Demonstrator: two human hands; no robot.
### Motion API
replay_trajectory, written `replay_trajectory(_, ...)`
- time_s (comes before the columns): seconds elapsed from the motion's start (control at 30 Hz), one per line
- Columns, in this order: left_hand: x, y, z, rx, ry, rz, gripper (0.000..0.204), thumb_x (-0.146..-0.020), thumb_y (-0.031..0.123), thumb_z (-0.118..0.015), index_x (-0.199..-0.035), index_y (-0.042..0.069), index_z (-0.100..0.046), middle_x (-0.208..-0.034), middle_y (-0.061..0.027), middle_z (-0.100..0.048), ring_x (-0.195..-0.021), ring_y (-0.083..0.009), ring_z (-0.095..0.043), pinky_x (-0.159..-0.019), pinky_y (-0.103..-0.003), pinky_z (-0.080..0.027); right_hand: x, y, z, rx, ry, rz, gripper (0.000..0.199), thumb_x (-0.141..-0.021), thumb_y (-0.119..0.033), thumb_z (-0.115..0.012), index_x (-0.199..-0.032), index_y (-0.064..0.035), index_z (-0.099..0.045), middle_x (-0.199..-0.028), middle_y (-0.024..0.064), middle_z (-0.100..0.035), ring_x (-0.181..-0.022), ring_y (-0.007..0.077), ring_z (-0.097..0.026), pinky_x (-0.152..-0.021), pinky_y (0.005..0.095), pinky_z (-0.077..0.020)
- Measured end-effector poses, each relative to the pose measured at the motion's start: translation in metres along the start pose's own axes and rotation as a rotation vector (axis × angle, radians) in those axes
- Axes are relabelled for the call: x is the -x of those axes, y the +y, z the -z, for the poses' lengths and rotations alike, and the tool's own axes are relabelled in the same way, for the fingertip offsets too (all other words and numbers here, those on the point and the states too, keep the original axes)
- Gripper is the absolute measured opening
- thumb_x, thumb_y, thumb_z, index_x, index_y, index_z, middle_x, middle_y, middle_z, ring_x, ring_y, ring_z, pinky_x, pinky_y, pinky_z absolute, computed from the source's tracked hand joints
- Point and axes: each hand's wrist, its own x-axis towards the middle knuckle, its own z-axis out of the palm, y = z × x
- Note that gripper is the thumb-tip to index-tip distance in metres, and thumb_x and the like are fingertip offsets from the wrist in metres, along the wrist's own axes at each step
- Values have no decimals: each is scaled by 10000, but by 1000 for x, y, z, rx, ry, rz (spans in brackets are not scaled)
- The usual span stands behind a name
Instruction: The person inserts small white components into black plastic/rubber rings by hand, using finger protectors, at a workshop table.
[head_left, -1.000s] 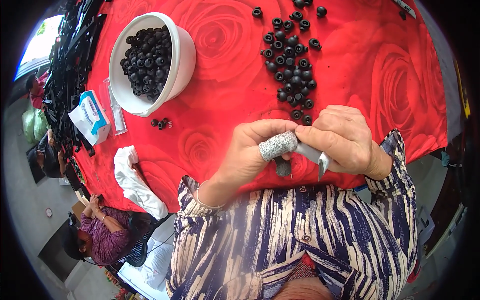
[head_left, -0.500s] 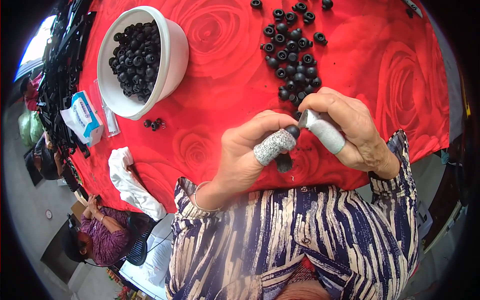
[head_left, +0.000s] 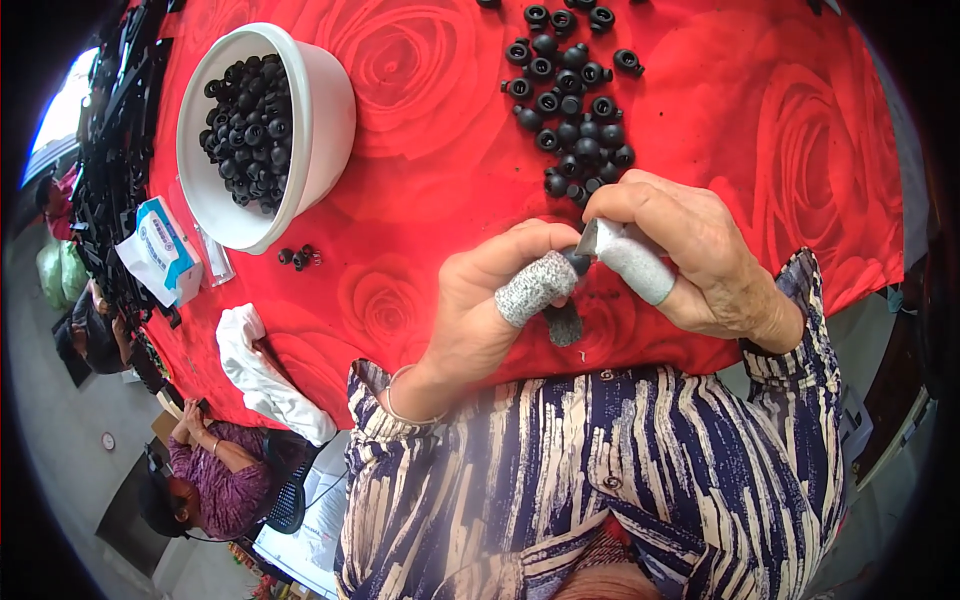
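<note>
My left hand [head_left: 497,290] is closed and pinches a small black ball-shaped part [head_left: 577,262] between thumb and forefinger. Speckled grey cloth covers that forefinger, and a dark cover is on another finger below it. My right hand [head_left: 690,255], also closed, grips a small metal blade [head_left: 588,238], a pale grey cloth cover on one of its fingers. The blade's tip meets or overlaps the top of the black part; the rest of the blade is hidden by my fingers. Just beyond my hands lies a loose pile of similar black parts [head_left: 588,150].
A white bowl [head_left: 325,130] of black parts stands at the far left on the red rose-patterned tablecloth [head_left: 430,70]. Near it are a tissue pack [head_left: 165,250], a few small pieces [head_left: 300,257] and a white cloth [head_left: 265,370]. Other people sit along the left.
My right hand has moved slightly left, bringing the blade over the black part, which shows less now. The whole view has shifted a little.
</note>
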Motion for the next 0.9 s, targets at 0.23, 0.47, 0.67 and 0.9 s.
replay_trajectory(0.23, -2, -3, 4, -6, -35, 12, 276, -902, 33, -592, -1166, -45, -591, -1012, -64, -599, -863, -98, -569, -733, -220, -461, 2, 2, -2, 1, -3, -33, 281, -759, -66, -648, -1014, 3, -550, -815, 127, -568, -718, 295, -589, -603, 384, -469)
replay_trajectory(0.47, -3, -4, 6, 28, -53, -6, 279, -910, 39, -579, -1176, -44, -586, -1018, -71, -602, -879, -104, -580, -739, -224, -460, 2, 2, -2, -15, -16, -40, 266, -762, -66, -646, -1005, -4, -556, -801, 123, -563, -708, 292, -586, -591, 384, -464)
replay_trajectory(0.67, -1, -5, 4, 31, -30, 16, 291, -902, 46, -594, -1177, -47, -585, -1021, -69, -603, -871, -104, -581, -735, -224, -461, 2, 6, -4, -15, -1, -11, 246, -772, -77, -642, -994, -7, -563, -775, 113, -556, -681, 289, -578, -575, 373, -460)
replay_trajectory(0.9, -9, -3, 3, 166, 104, -31, 225, -899, 66, -604, -1101, -29, -632, -897, -72, -654, -746, -88, -560, -681, -214, -444, 4, 0, -8, -18, -155, 183, 147, -782, -79, -650, -876, -6, -564, -666, 84, -507, -580, 237, -541, -508, 361, -457)
